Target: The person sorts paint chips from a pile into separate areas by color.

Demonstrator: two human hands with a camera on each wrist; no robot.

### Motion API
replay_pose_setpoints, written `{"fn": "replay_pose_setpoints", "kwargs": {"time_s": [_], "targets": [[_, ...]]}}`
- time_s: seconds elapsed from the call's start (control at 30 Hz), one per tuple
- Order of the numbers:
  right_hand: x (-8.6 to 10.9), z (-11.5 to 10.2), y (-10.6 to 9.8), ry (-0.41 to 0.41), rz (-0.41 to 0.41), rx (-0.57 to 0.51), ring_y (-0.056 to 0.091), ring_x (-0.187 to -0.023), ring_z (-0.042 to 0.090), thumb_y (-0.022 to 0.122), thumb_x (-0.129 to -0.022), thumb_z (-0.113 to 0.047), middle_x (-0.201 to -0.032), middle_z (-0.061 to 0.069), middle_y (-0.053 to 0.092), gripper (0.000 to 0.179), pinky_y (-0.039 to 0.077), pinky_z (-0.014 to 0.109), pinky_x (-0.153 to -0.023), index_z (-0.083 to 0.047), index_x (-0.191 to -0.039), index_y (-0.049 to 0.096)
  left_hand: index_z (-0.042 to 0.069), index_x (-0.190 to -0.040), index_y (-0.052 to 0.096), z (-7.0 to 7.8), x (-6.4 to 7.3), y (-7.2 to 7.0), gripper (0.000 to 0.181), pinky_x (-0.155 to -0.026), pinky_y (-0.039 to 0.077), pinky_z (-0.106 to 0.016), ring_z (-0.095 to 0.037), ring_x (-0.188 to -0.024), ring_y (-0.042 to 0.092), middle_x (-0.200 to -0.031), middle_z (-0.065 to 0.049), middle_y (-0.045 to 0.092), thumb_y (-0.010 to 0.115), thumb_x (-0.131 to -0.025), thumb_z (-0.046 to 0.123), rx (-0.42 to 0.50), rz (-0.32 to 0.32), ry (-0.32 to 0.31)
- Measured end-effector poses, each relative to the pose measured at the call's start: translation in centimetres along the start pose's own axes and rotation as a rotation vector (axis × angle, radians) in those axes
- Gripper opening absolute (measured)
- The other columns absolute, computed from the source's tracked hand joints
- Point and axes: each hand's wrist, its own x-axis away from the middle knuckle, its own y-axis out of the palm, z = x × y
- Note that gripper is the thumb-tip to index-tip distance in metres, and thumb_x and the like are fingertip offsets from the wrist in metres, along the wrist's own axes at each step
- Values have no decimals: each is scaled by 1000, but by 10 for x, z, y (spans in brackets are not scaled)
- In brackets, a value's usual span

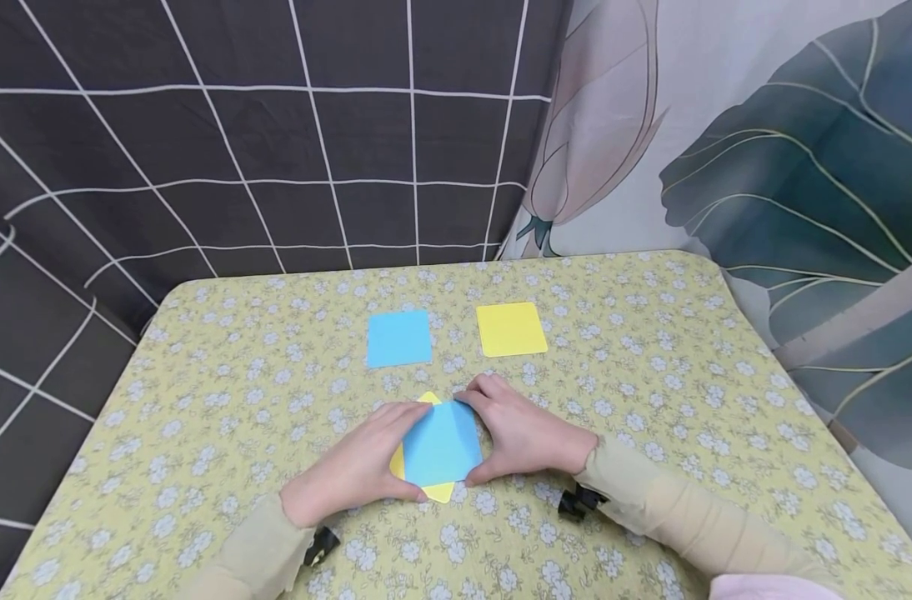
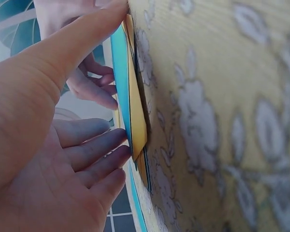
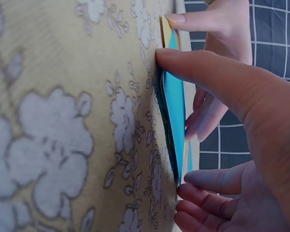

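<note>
A square blue card [image 1: 443,446] lies over a yellow card [image 1: 442,493] at the near middle of the table. The yellow one is turned, so its corners stick out at the back, left and front. My left hand [image 1: 358,467] spans the blue card's left side, fingers at its far corner and thumb at the near one. Across from it, my right hand [image 1: 519,429] grips the right side, fingertips at the far corner and thumb at the near corner. In the right wrist view the blue card [image 3: 175,106] shows nearly edge-on, between thumb and fingers.
Farther back on the flowered cloth [image 1: 238,417] lie another blue card [image 1: 399,338] and, to its right, another yellow card [image 1: 512,329]. A dark gridded curtain [image 1: 276,142] hangs behind the table, and a leaf-patterned curtain [image 1: 809,200] at the right.
</note>
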Motion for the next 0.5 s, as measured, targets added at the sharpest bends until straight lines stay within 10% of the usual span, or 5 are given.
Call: {"fn": "replay_pose_setpoints", "kwargs": {"time_s": [0.5], "targets": [[-18,9,-7,-1,66,-40,38,-103,11,81,-55,-60,-119,0,41,100,45,26,-84,-4,-132,50,5,-148,26,-10,-7,-10,107,-105,30,-36,-19,-133,28,-147,-8,32,79,-66,51,-44,84,-57]]}}
